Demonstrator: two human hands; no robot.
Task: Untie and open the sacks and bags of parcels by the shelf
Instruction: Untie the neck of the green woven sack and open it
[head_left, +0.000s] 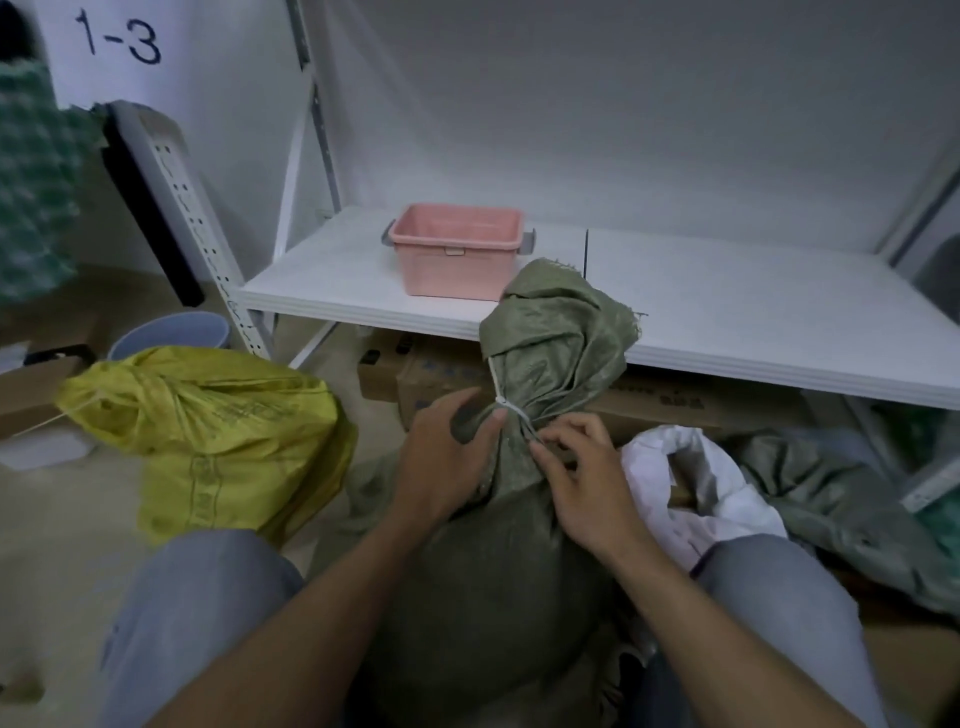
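Between the person's knees, at 6 o'clock, the green sack (493, 571) has its base cut off by the lower edge and its contents hidden. Its gathered top partly masks the cardboard boxes (441, 374) under the shelf (727, 322) at 12 o'clock. A white tie (506, 406) encircles the neck; its knot is too small to resolve. The left hand (447, 457), at 9 o'clock of the tie, curls round the neck, with the thumb tip touching the tie. The right hand (582, 478), at 4 o'clock, pinches the tie's loose end between curled fingertips (537, 452).
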